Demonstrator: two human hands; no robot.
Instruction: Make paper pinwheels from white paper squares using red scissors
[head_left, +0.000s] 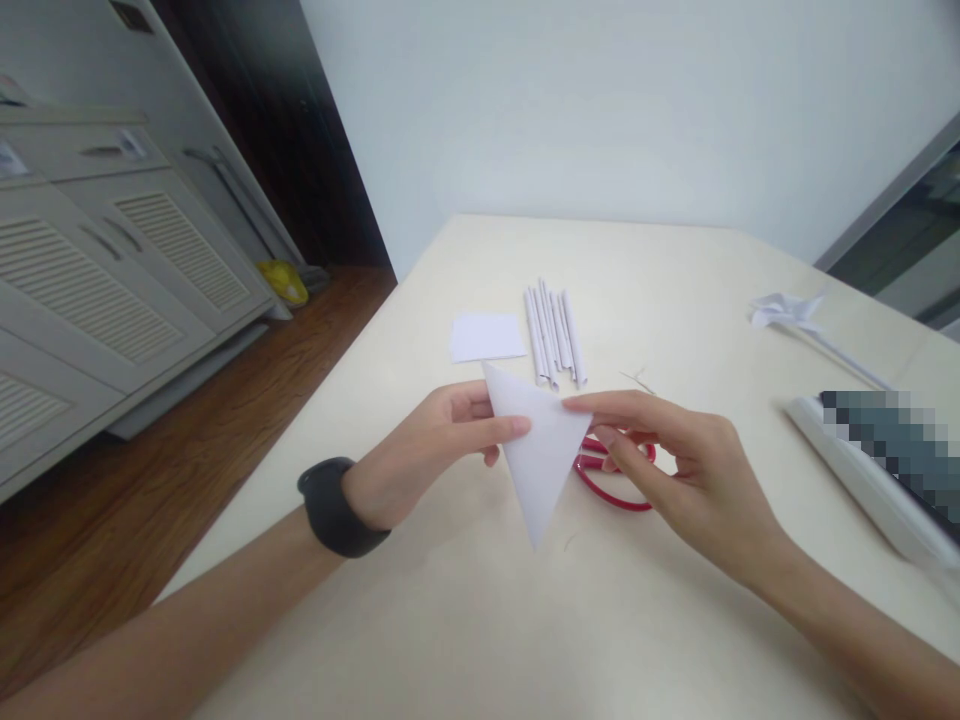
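A white paper folded into a triangle (541, 455) is held above the cream table (465, 620), point down. My left hand (435, 450), with a black band on the wrist, pinches its left edge between thumb and fingers. My right hand (675, 470) pinches the triangle's right corner with its fingertips. Red-handled scissors (611, 478) lie on the table just behind the paper, partly hidden by my right hand.
Several rolled white paper sticks (555, 335) lie side by side beyond the hands, with a small white paper square (486, 336) to their left. A folded paper pinwheel on a stick (787, 312) lies far right. A white device (870, 470) sits at the right edge. Cabinets stand left.
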